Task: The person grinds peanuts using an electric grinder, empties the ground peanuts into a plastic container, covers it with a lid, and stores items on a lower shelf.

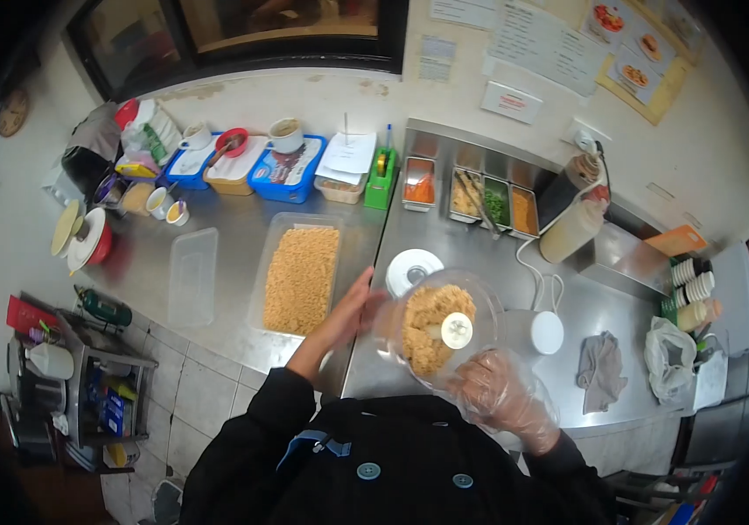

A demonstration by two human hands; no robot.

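A clear round processor bowl (490,297) with tan crumbs (438,306) around a white central hub (457,331) is in front of me, above the steel counter. My left hand (359,308), bare, is at the bowl's left side, its fingers stretched and partly blurred. At the bowl's lower right edge is my right hand (499,389) in a loose clear plastic glove, fingers curled; whether they grip the rim is unclear. Left of the bowl, a rectangular clear container (300,276) is filled with tan crumbs. Behind the bowl lies a white round lid (413,269).
A clear lid (193,277) lies on the left counter. Metal trays of toppings (495,203) with tongs stand at the back. To the right are a white appliance base (546,332), a squeeze bottle (574,229), a grey cloth (602,371) and a plastic bag (669,354).
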